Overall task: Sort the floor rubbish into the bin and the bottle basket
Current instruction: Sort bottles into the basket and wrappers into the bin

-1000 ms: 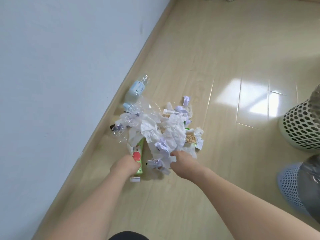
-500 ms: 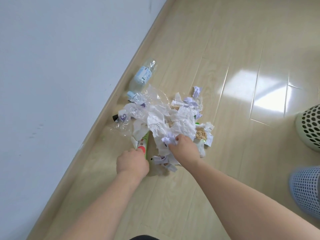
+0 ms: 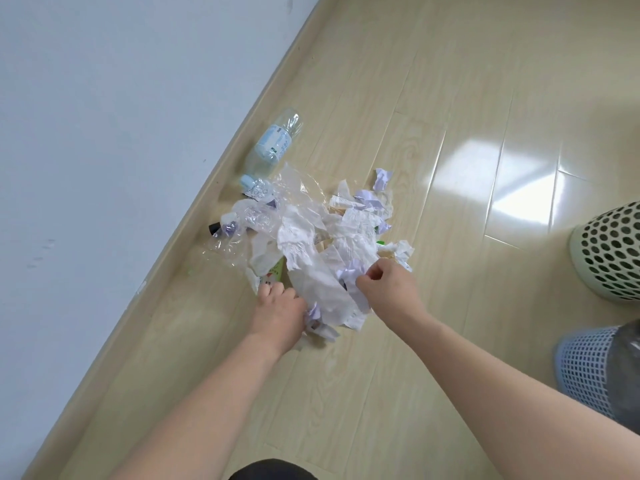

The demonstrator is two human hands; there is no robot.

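Seen from above, on a pale, glossy wood-plank floor (image 3: 433,98); all places given from the rubbish pile (image 3: 311,237) heaped near the skirting board.

Beyond the pile's left edge, hard against the skirting: a clear plastic bottle (image 3: 273,143) with a pale blue label, lying on its side, smooth and untouched. Nearer, at the pile's left fringe: a crushed clear bottle (image 3: 239,226) with a dark cap, and thin crinkled film.

At the pile's near-left corner: left hand (image 3: 280,313), now slid off the green carton (image 3: 275,270) it covered a second ago, fingers curled into small crumpled scraps at the pile's near edge. Carton left lying, half under tissue.

Over the pile's middle: soft, creased white tissue (image 3: 311,258), mixed with small lilac paper wads.

At the pile's near-right side: right hand (image 3: 388,285), moved further into the heap than a second ago, thumb and fingers pinching a lilac-and-white paper wad (image 3: 349,273).

Well to the right of the pile: a pale green perforated basket (image 3: 609,254), round holes, rigid plastic; nearer the viewer, a blue mesh bin (image 3: 585,368) lined with a grey bag.

Likely meaning: both hands gathering paper waste first, probably for the lined bin; bottles not yet sorted, nearly all work remaining.
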